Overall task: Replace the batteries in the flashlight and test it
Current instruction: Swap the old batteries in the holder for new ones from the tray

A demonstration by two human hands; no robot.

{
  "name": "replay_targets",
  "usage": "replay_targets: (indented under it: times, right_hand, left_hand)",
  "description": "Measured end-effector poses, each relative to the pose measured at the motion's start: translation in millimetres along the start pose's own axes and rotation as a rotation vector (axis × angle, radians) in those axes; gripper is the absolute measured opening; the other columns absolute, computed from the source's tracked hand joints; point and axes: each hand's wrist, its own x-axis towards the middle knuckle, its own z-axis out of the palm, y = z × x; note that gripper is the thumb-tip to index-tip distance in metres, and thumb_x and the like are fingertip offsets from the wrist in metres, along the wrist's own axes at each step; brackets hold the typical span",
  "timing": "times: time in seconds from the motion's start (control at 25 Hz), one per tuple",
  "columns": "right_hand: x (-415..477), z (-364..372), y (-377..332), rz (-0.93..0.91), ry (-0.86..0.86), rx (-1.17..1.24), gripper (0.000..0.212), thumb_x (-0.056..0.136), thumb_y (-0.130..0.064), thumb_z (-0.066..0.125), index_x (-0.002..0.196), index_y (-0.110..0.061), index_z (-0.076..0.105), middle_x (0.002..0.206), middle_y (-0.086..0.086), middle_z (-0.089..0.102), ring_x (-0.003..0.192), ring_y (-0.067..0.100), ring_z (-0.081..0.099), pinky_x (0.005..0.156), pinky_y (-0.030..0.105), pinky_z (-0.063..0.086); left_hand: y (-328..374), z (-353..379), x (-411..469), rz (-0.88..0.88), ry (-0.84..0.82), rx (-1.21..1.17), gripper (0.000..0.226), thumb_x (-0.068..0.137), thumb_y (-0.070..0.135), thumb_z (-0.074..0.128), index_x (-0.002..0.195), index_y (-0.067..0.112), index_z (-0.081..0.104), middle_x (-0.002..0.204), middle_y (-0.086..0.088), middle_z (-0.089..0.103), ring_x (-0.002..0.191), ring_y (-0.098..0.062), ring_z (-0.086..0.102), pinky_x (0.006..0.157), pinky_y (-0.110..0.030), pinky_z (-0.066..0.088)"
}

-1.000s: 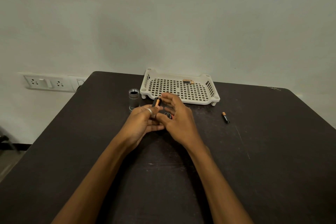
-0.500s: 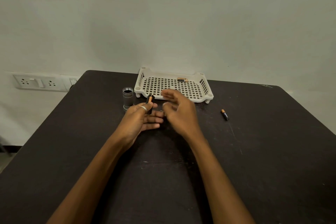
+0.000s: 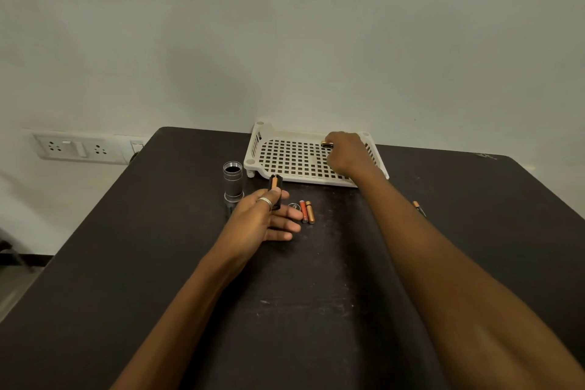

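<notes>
Batteries [image 3: 307, 211], two of them, lay on the table [image 3: 126, 263] by the left hand [image 3: 259, 222], which pinched the holder [image 3: 274, 191]. The tube [image 3: 233, 180] stood beside it. Farther off, the right hand [image 3: 346, 152] had left the holder and closed on a battery [image 3: 326, 144] in the tray [image 3: 285, 155], likely the next one to go in.
</notes>
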Motion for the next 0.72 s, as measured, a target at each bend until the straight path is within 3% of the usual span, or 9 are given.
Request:
replay_targets:
  times: [0.16, 0.44, 0.72]
  right_hand:
    - [16.8, 12.4, 6.8, -0.033, -0.1, -0.112, 0.039, 0.092, -0.002, 0.05, 0.128, -0.006, 0.062, 0.126, 0.015, 0.066, 0.112, 0.031, 0.062, 0.095, 0.041, 0.052]
    - [15.9, 17.6, 3.1, -0.068, 0.074, -0.248, 0.033, 0.097, -0.002, 0.049, 0.125, -0.006, 0.066, 0.121, 0.017, 0.065, 0.108, 0.034, 0.064, 0.091, 0.042, 0.053]
    - [13.9, 13.5, 1.8, -0.068, 0.028, -0.252, 0.031, 0.097, -0.001, 0.052, 0.125, -0.003, 0.065, 0.123, 0.018, 0.058, 0.111, 0.035, 0.061, 0.094, 0.041, 0.052]
  left_hand:
    - [-0.3, -1.3, 3.8, -0.014, 0.002, -0.006, 0.028, 0.108, 0.027, 0.038, 0.113, 0.008, 0.058, 0.077, -0.01, 0.077, 0.061, -0.018, 0.072, 0.053, -0.027, 0.059]
    - [-2.4, -4.6, 7.2, -0.022, 0.009, -0.004, 0.028, 0.108, 0.028, 0.038, 0.115, 0.009, 0.058, 0.081, -0.01, 0.078, 0.063, -0.018, 0.073, 0.052, -0.027, 0.058]
    - [-3.1, -3.4, 6.2, -0.023, -0.004, -0.013, 0.028, 0.108, 0.028, 0.038, 0.115, 0.009, 0.058, 0.081, -0.01, 0.078, 0.063, -0.018, 0.073, 0.053, -0.027, 0.058]
